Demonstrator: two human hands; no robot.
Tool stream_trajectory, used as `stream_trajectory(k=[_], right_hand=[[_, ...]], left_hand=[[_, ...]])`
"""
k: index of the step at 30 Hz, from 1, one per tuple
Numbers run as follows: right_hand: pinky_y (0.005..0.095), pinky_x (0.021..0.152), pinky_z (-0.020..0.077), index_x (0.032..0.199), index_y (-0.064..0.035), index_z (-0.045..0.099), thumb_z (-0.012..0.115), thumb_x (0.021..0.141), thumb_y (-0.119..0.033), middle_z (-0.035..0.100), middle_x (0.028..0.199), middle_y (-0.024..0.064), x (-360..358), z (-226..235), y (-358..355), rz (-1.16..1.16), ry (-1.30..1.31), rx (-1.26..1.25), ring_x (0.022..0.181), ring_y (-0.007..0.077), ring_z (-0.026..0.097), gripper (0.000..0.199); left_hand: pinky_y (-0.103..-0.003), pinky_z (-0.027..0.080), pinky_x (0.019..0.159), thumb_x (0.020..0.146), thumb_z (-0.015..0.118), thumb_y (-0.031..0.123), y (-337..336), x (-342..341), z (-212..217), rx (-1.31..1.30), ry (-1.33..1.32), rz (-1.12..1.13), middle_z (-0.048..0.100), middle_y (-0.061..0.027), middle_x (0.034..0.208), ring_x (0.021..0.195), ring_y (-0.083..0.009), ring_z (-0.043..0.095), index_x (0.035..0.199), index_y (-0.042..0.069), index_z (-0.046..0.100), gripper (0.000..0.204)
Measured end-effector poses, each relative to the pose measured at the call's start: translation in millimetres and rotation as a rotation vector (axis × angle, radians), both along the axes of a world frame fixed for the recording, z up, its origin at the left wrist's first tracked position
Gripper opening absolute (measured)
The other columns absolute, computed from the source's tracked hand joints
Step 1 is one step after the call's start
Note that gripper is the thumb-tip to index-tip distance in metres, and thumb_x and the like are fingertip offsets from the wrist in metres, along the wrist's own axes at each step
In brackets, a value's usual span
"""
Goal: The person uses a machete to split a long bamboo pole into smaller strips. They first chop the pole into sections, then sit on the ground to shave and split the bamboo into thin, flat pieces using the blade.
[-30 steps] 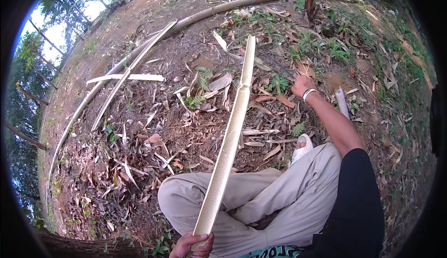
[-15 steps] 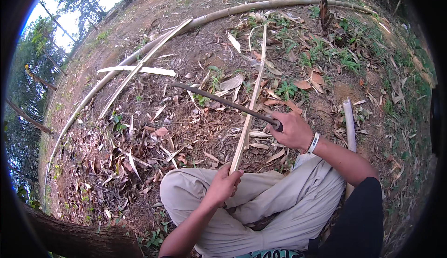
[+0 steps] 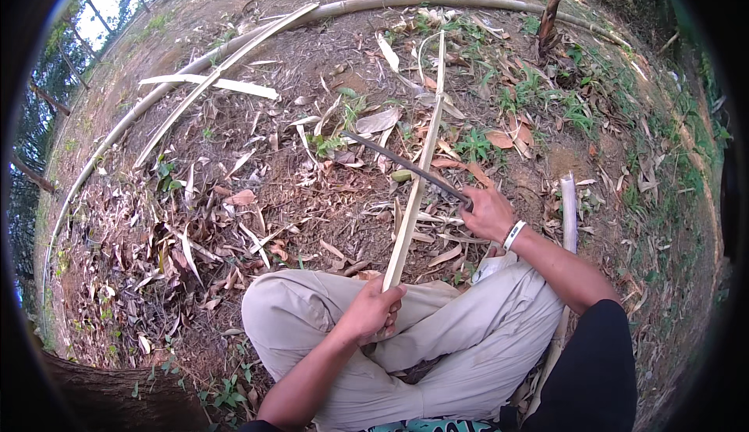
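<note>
My left hand [image 3: 374, 311] is closed around the near end of a long, pale split bamboo strip [image 3: 402, 245], above my left thigh. The strip points away from me, its far part over the leaf-covered ground. In my right hand [image 3: 491, 215] is the handle of a long, narrow dark-bladed knife [image 3: 392, 157]. Its blade slants up and left, crossing the strip around its middle. Whether the blade touches the strip, I cannot tell.
A long bamboo pole [image 3: 382, 1] arcs across the ground beyond. Another split strip [image 3: 257, 43] leans over it, crossing a short pale strip [image 3: 248, 88]. To my right lies a bamboo piece [image 3: 569, 214]. A thin stem [image 3: 552, 11] stands far right; a trunk [image 3: 109, 397] lies near left.
The knife's tip has moved right toward the strip, so less of the blade reaches past it. My right hand has shifted slightly right. The view has tilted slightly; my left hand still grips the strip.
</note>
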State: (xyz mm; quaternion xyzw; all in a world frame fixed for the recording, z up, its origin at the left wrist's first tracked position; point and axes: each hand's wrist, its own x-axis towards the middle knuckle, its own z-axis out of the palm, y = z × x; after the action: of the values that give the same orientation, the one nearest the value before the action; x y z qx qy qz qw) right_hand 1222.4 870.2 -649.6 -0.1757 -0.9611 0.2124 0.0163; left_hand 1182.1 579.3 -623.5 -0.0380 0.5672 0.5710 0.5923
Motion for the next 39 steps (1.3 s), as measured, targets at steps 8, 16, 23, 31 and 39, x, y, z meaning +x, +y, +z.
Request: stream_trajectory(k=[8, 16, 23, 31, 39], right_hand=[[0.0510, 0.059, 0.0500, 0.080, -0.0075, 0.059, 0.063, 0.076, -0.021, 0.060, 0.060, 0.0173, -10.1, 2.7, -18.8, 0.145, 0.003, 0.109, 0.062, 0.0405, 0.062, 0.014], [0.0498, 0.061, 0.0511, 0.086, -0.0091, 0.062, 0.065, 0.075, -0.022, 0.062, 0.064, 0.0168, 7.4, 10.9, -41.5, 0.290, -0.051, 0.069, 0.064, 0.0392, 0.063, 0.018], [0.0496, 0.063, 0.0528, 0.084, -0.0087, 0.061, 0.064, 0.075, -0.022, 0.062, 0.064, 0.0166, 5.1, 23.5, -38.4, 0.179, -0.032, 0.055, 0.064, 0.0391, 0.064, 0.016], [0.0441, 0.069, 0.0534, 0.094, -0.0050, 0.067, 0.065, 0.076, -0.021, 0.068, 0.076, 0.0170, -16.1, 18.7, 28.8, -0.160, 0.016, 0.021, 0.073, 0.0367, 0.067, 0.024], [0.0242, 0.041, 0.0366, 0.076, -0.0063, 0.054, 0.074, 0.084, -0.030, 0.053, 0.058, -0.0008, -7.7, 19.6, 24.3, -0.469, 0.263, -1.189, 0.044, 0.0068, 0.047, 0.032]], left_hand=[[-0.025, 0.029, 0.037, 0.096, 0.053, 0.016, -5.5, -18.3, -5.9, 0.081, -0.108, 0.050, 0.039, 0.0039, 0.063, 0.046, -0.0060, 0.033, 0.092, 0.012, 0.042, 0.012], [-0.023, 0.028, 0.037, 0.095, 0.053, 0.018, -11.8, -16.2, 3.6, 0.103, -0.205, 0.119, 0.043, 0.0001, 0.065, 0.045, -0.0069, 0.034, 0.094, 0.007, 0.049, 0.012], [-0.024, 0.032, 0.038, 0.096, 0.051, 0.021, -16.5, -27.2, 4.1, 0.250, -0.284, 0.105, 0.046, -0.0018, 0.063, 0.045, -0.0092, 0.039, 0.095, 0.003, 0.052, 0.018], [-0.025, 0.036, 0.038, 0.094, 0.052, 0.026, -14.7, -18.2, 8.5, 0.250, -0.226, 0.103, 0.047, -0.0034, 0.064, 0.044, -0.0088, 0.040, 0.101, 0.000, 0.054, 0.026], [-0.030, 0.053, 0.046, 0.100, 0.041, 0.041, -5.7, -10.4, 43.0, 0.436, -0.276, 0.142, 0.060, -0.0102, 0.073, 0.053, -0.0169, 0.060, 0.122, -0.003, 0.050, 0.050]])
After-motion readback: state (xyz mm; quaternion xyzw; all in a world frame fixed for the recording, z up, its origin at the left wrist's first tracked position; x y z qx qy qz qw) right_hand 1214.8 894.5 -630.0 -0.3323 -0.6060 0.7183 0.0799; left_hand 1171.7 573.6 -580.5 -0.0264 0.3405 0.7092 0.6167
